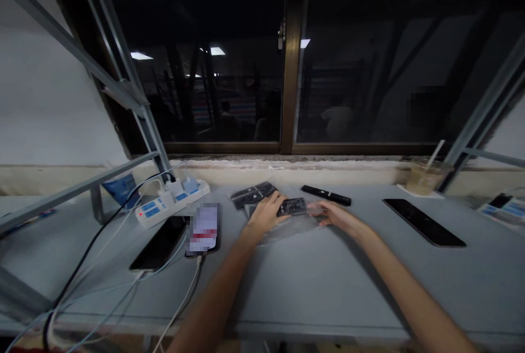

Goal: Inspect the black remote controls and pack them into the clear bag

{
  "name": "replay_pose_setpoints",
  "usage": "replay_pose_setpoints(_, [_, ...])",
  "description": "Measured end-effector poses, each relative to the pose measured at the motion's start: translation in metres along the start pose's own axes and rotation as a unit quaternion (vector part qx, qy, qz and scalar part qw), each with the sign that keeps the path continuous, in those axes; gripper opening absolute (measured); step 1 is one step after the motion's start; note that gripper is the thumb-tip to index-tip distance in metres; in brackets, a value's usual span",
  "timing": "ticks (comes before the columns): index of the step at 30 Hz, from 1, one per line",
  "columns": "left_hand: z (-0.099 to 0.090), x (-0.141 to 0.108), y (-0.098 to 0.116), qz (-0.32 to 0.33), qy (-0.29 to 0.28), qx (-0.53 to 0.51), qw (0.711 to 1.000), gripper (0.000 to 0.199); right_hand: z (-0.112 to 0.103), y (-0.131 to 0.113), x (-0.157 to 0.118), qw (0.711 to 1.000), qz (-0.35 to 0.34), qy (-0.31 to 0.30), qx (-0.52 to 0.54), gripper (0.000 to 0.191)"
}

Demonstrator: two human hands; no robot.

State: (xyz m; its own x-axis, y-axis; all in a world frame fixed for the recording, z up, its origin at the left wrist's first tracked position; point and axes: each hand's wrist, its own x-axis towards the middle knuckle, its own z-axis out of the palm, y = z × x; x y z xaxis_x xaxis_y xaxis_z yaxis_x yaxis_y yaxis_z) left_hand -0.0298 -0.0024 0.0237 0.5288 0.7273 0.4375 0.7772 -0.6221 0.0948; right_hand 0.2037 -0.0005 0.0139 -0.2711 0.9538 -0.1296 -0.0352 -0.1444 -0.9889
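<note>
A black remote control (292,207) in a clear plastic bag (273,234) lies between my hands, low over the table. My left hand (267,212) is closed on the remote's left end, with part of it hidden under the fingers. With its fingers pinched together, my right hand (337,217) grips the bag at the remote's right end. Just behind my left hand rest more dark remotes in clear wrapping (252,194); I cannot tell how many. A bare black remote control (327,195) lies beyond my right hand, apart from it.
To the left are a white power strip (172,202), a dark phone (161,244), a lit phone (204,230) and trailing cables. A black tablet or large phone (424,223) and a cup with a straw (426,178) sit right. Metal posts frame the table (320,293).
</note>
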Motion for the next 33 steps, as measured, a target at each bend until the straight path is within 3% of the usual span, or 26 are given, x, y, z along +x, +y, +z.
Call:
replay_pose_setpoints(6, [-0.003, 0.000, 0.003, 0.009, 0.019, -0.026, 0.999, 0.043, 0.001, -0.008, -0.004, 0.997, -0.026, -0.061, 0.026, 0.032])
replay_pose_setpoints(14, [-0.005, 0.000, 0.013, 0.040, 0.017, -0.036, 0.998, 0.040, 0.006, -0.010, -0.014, 0.994, -0.062, -0.052, -0.073, 0.032])
replay_pose_setpoints(20, [-0.004, -0.002, 0.016, 0.046, -0.003, -0.022, 0.999, 0.038, 0.005, -0.007, -0.012, 0.994, -0.067, -0.050, -0.064, 0.028])
replay_pose_setpoints(33, [-0.001, 0.000, 0.013, 0.048, 0.037, 0.010, 0.998, 0.034, 0.004, -0.003, 0.000, 0.991, -0.094, 0.061, -0.070, 0.029])
